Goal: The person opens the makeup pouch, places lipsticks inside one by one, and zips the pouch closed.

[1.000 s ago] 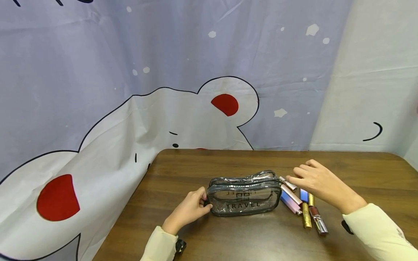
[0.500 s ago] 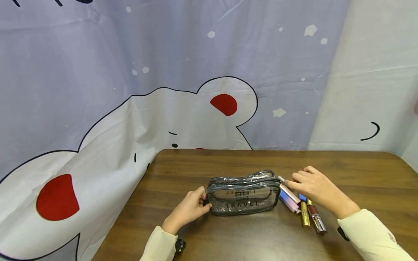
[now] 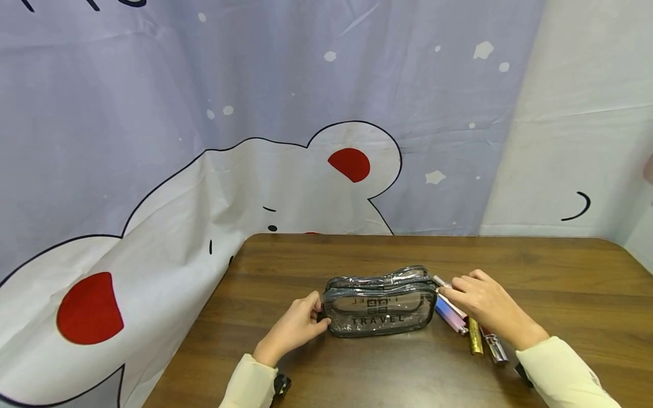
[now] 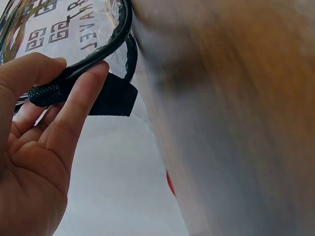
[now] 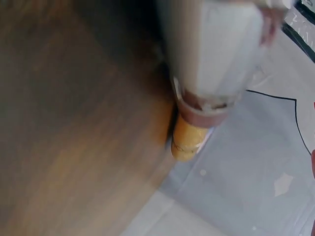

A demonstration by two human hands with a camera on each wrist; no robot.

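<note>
A clear travel pouch (image 3: 380, 310) with dark trim and TRAVEL lettering stands on the table. My left hand (image 3: 298, 328) pinches its left end; in the left wrist view thumb and fingers close on the dark edge beside a black fabric tab (image 4: 115, 97). My right hand (image 3: 487, 309) is at the pouch's right end, index fingertip at the zipper corner. Whether it pinches anything there is hidden. Below that hand lie cosmetic tubes: a blue-pink one (image 3: 450, 315), a gold one (image 3: 475, 338) and a silver-ended one (image 3: 496, 348).
The brown wooden table (image 3: 357, 374) runs back to a printed curtain (image 3: 245, 187). Behind the right fingers shows part of another silver tube (image 3: 441, 280). A blurred clear tube (image 5: 216, 54) and a gold one (image 5: 188, 140) fill the right wrist view's middle.
My right hand has moved left and nearer, down to the pouch's right corner, now covering more of the tubes. My left hand keeps its hold; the pouch stays put.
</note>
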